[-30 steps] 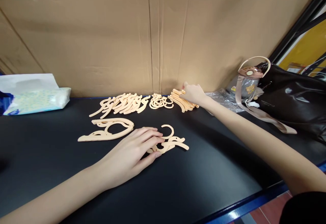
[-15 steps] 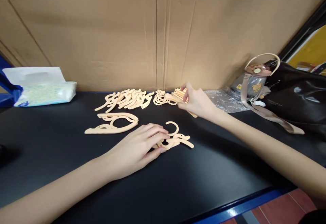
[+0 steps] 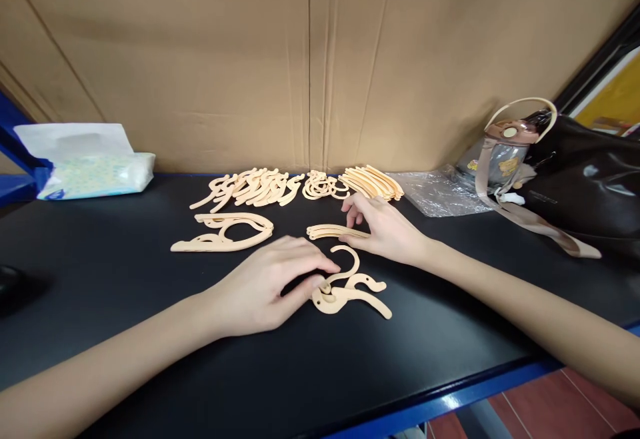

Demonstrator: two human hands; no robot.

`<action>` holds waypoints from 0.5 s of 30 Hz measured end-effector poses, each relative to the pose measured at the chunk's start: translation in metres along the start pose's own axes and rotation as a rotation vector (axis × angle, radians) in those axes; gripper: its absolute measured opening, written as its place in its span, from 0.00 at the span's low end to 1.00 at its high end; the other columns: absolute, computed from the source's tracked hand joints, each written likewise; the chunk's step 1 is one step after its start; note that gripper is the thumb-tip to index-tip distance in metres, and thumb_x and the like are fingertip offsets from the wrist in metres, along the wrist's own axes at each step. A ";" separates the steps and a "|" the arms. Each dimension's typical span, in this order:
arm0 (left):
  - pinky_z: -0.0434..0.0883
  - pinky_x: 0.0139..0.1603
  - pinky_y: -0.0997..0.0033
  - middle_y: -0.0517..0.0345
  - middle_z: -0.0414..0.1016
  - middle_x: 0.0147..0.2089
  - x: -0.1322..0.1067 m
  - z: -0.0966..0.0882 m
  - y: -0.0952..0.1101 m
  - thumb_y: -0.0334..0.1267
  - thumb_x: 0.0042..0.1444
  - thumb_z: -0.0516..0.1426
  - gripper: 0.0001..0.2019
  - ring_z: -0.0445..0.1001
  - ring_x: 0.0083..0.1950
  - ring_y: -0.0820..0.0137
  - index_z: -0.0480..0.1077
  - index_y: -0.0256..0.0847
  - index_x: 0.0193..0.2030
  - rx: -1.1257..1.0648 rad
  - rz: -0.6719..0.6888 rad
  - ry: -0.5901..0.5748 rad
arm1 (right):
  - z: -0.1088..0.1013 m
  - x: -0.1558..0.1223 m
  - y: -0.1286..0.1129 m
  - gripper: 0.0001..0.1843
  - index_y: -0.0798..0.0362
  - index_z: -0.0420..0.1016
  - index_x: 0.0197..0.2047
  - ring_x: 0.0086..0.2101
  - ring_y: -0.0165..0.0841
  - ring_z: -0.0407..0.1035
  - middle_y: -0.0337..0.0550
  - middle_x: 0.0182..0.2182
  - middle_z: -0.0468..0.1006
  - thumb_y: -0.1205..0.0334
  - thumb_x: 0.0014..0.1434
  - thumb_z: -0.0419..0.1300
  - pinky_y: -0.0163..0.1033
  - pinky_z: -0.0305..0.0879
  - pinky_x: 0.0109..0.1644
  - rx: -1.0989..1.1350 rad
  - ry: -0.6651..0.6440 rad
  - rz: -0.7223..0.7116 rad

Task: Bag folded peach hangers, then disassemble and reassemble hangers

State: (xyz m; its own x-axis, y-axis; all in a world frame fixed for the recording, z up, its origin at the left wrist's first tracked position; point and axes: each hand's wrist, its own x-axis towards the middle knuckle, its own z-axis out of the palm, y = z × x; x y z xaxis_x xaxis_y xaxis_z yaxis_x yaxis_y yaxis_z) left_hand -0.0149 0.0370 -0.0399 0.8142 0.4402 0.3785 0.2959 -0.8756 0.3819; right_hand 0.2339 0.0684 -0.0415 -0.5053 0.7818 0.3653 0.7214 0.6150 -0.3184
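Observation:
My left hand (image 3: 277, 286) pinches the left end of a loose cluster of beige hanger parts with thumb and index finger. In this cluster a hanger hook (image 3: 354, 262) curves up beside a curved hanger piece (image 3: 330, 302) with small holes, and a wavy end (image 3: 370, 282) reaches right. My right hand (image 3: 383, 229) is closed on the right end of slim, slightly bowed hanger arms (image 3: 325, 230), which look like two side by side, just behind the hook. A folded hanger (image 3: 240, 246) lies left of them, touched by neither hand.
Along the back lie piles of curved hanger pieces (image 3: 265, 186), hooks (image 3: 320, 184) and slim arms (image 3: 373, 182). A tissue pack (image 3: 100, 176) is at left. Plastic film (image 3: 435, 192), a strapped bottle (image 3: 503, 159) and a black bag (image 3: 590, 186) stand right, before a cardboard wall (image 3: 225, 59).
My right hand has come from the back pile toward me and to the left, bringing slim hanger arms. The cluster at my left hand has shifted slightly nearer and right.

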 end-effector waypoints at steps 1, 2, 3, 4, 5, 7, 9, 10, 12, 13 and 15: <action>0.67 0.48 0.68 0.59 0.79 0.44 0.001 0.000 -0.002 0.31 0.68 0.50 0.11 0.74 0.45 0.69 0.73 0.42 0.49 0.030 -0.020 0.054 | -0.001 -0.001 0.001 0.18 0.52 0.63 0.48 0.38 0.36 0.70 0.41 0.35 0.77 0.56 0.60 0.65 0.42 0.63 0.45 0.000 0.010 -0.019; 0.66 0.46 0.67 0.60 0.79 0.42 0.001 0.001 -0.003 0.30 0.68 0.50 0.11 0.74 0.43 0.69 0.73 0.42 0.47 0.070 -0.046 0.113 | -0.003 -0.002 0.003 0.18 0.52 0.64 0.48 0.39 0.36 0.70 0.41 0.36 0.77 0.54 0.62 0.64 0.43 0.63 0.46 -0.002 0.023 -0.037; 0.65 0.45 0.66 0.61 0.79 0.40 0.001 0.001 -0.005 0.30 0.68 0.50 0.11 0.73 0.42 0.69 0.74 0.42 0.45 0.119 -0.075 0.167 | -0.006 -0.003 0.004 0.17 0.53 0.65 0.49 0.39 0.36 0.70 0.42 0.37 0.78 0.53 0.63 0.63 0.43 0.63 0.47 -0.009 0.042 -0.055; 0.64 0.44 0.66 0.61 0.79 0.39 0.002 0.001 -0.008 0.31 0.68 0.50 0.11 0.73 0.41 0.69 0.74 0.42 0.44 0.174 -0.105 0.214 | -0.009 -0.003 0.005 0.15 0.53 0.66 0.48 0.39 0.36 0.71 0.42 0.38 0.78 0.53 0.64 0.62 0.43 0.63 0.48 -0.025 0.065 -0.071; 0.63 0.43 0.65 0.61 0.79 0.38 0.002 0.001 -0.010 0.31 0.68 0.50 0.10 0.72 0.40 0.67 0.74 0.42 0.43 0.229 -0.129 0.256 | -0.013 -0.004 0.006 0.13 0.53 0.67 0.46 0.39 0.36 0.71 0.42 0.38 0.78 0.55 0.64 0.61 0.43 0.63 0.48 -0.051 0.088 -0.086; 0.62 0.42 0.63 0.61 0.79 0.37 0.002 0.000 -0.013 0.33 0.67 0.51 0.10 0.72 0.40 0.65 0.74 0.42 0.42 0.326 -0.160 0.309 | -0.020 -0.006 0.008 0.08 0.53 0.69 0.43 0.40 0.36 0.71 0.41 0.38 0.78 0.58 0.65 0.60 0.43 0.61 0.49 -0.122 0.128 -0.114; 0.62 0.43 0.62 0.60 0.80 0.37 0.001 -0.001 -0.015 0.33 0.67 0.51 0.10 0.71 0.40 0.64 0.74 0.42 0.41 0.371 -0.170 0.323 | -0.025 -0.007 0.008 0.05 0.53 0.71 0.41 0.41 0.36 0.71 0.41 0.37 0.79 0.61 0.66 0.60 0.44 0.59 0.50 -0.193 0.132 -0.151; 0.62 0.43 0.62 0.60 0.80 0.37 0.001 -0.001 -0.015 0.33 0.68 0.50 0.11 0.71 0.41 0.64 0.74 0.42 0.41 0.376 -0.165 0.319 | -0.027 -0.008 0.008 0.05 0.54 0.72 0.41 0.41 0.36 0.71 0.41 0.37 0.79 0.61 0.66 0.59 0.44 0.59 0.51 -0.218 0.118 -0.174; 0.63 0.44 0.63 0.60 0.79 0.37 0.002 -0.001 -0.015 0.33 0.68 0.50 0.11 0.71 0.41 0.64 0.74 0.41 0.41 0.373 -0.148 0.302 | -0.029 -0.009 0.006 0.06 0.54 0.74 0.41 0.41 0.37 0.71 0.42 0.37 0.79 0.61 0.67 0.58 0.44 0.58 0.50 -0.254 0.073 -0.227; 0.64 0.44 0.63 0.59 0.79 0.37 0.002 -0.001 -0.015 0.33 0.68 0.50 0.11 0.71 0.41 0.64 0.74 0.41 0.41 0.370 -0.140 0.293 | -0.029 -0.009 0.004 0.07 0.54 0.75 0.41 0.41 0.38 0.70 0.43 0.37 0.79 0.61 0.68 0.57 0.45 0.58 0.50 -0.265 0.051 -0.252; 0.65 0.43 0.63 0.59 0.79 0.37 0.003 -0.001 -0.015 0.33 0.68 0.50 0.11 0.71 0.41 0.64 0.74 0.40 0.41 0.366 -0.132 0.280 | -0.029 -0.010 -0.001 0.09 0.54 0.77 0.42 0.40 0.38 0.69 0.44 0.37 0.78 0.61 0.68 0.57 0.44 0.59 0.47 -0.257 0.009 -0.296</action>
State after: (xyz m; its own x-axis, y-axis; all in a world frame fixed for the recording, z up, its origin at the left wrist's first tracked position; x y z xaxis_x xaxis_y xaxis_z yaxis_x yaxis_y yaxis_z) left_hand -0.0177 0.0512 -0.0434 0.6071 0.5452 0.5781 0.5851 -0.7989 0.1392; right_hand 0.2524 0.0570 -0.0196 -0.7059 0.5727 0.4168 0.6405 0.7673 0.0306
